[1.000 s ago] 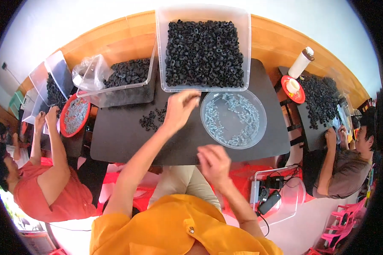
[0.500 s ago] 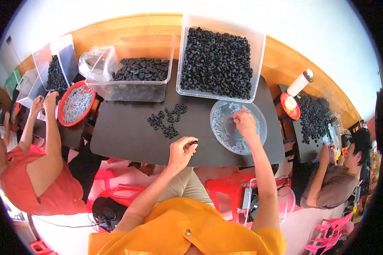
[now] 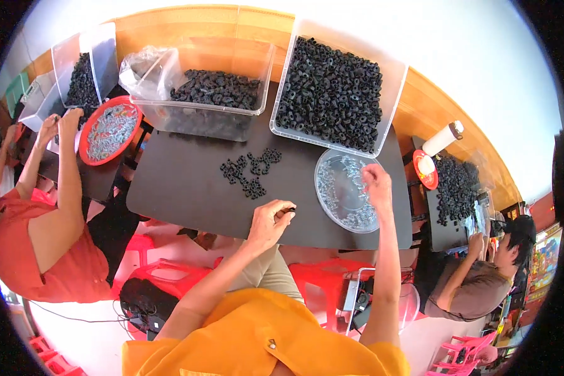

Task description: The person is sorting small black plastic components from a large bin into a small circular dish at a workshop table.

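Observation:
My left hand is closed near the front edge of the dark table, a small black part pinched between thumb and forefinger. Over the right side of a round clear dish I hold my right hand, its fingers drawn together; whatever they hold is too small to make out. Many tiny shiny pieces lie scattered in that dish. Left of it, small black ring-like parts sit in loose clusters on the tabletop.
Behind the dish stands a large clear bin full of black parts. Another clear bin with black parts and a plastic bag is at its left. People work at both sides, near a red basin and a black heap.
My right hand has shifted from the dish's middle toward its right side. My left hand keeps its pinch on the black part. The whole view has turned slightly.

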Motion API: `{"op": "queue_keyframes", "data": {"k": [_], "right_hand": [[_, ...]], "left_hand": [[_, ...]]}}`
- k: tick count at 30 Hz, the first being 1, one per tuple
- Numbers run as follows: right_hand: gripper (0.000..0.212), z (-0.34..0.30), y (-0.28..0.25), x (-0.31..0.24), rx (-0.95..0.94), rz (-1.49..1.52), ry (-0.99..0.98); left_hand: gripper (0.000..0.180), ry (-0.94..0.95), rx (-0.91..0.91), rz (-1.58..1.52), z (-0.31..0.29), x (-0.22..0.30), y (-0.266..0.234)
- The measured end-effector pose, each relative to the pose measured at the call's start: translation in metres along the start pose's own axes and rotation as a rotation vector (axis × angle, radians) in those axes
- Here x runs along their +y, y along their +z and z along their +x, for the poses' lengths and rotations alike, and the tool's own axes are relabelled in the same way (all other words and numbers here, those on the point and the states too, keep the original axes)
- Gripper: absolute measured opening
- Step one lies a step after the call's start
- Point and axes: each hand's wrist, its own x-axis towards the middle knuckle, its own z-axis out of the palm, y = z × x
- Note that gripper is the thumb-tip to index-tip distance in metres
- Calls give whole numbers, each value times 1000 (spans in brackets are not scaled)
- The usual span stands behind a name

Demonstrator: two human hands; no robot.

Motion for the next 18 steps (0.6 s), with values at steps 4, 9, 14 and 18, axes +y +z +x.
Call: {"op": "queue_keyframes", "data": {"k": [4,9,14,18], "right_hand": [[9,-14,-1,-18,316,-212,-382],[14,-36,13,18,89,-448,-425],[16,-37,3,17,111,-273,-241],[17,-39,1,22,134,-207,-150]], "left_hand": [[16,2,-5,33,0,0,1],[16,-1,-13,26,-1,4,0],[17,-10,-37,62,-2,5,-2],[17,-62,-28,16,-2,1,-1]]}}
